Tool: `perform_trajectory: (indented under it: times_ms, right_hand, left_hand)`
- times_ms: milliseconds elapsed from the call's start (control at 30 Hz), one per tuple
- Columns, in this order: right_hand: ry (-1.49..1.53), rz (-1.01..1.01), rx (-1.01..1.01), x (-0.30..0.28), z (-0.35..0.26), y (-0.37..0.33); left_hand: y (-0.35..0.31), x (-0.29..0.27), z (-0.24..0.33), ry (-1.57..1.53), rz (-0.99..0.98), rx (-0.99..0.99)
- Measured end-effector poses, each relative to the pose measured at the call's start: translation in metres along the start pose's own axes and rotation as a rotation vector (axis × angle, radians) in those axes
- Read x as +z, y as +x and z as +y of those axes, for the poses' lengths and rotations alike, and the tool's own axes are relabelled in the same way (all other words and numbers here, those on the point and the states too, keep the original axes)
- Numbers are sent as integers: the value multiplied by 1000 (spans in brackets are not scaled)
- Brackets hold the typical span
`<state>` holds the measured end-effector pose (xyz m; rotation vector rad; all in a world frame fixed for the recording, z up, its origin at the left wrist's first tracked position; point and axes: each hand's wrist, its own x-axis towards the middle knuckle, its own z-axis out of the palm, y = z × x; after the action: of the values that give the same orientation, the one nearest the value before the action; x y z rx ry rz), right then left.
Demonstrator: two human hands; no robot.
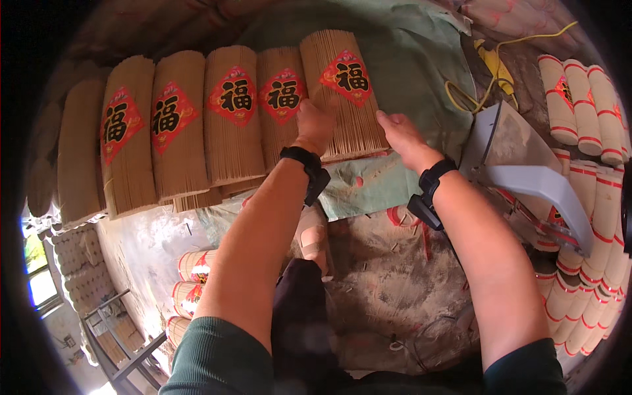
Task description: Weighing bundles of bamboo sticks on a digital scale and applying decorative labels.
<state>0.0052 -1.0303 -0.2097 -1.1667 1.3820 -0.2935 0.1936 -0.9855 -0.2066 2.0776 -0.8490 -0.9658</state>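
A bundle of incense sticks (359,125), brown and thin, lies rightmost in a row, with a red diamond-shaped paper label (347,78) on top. My left hand (317,124) is closed at its left side, beside the neighbouring bundle (280,59). Against the right edge of the same bundle rests the thumb of my right hand (403,135); its other fingers are mostly hidden below. Between them, both hands hold the bundle. Further left lie several similar bundles (181,178), most with the same red label. Each wrist wears a black band with a small device.
Green cloth (421,72) lies under and behind the row. A grey metal machine part (526,171) stands close to my right forearm. Beyond it are stacked pale rolls with red bands (566,125) and a yellow cord (503,72). More wrapped rolls (191,266) sit low at left.
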Motion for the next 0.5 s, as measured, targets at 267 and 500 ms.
perform_trajectory:
  times_ms: [267, 500]
  right_hand:
    - [147, -162, -40, 6, 4, 29]
    - [141, -136, 11, 2, 6, 36]
  left_hand:
    - [26, 17, 11, 375, 269, -231]
    - [23, 24, 20, 354, 319, -242]
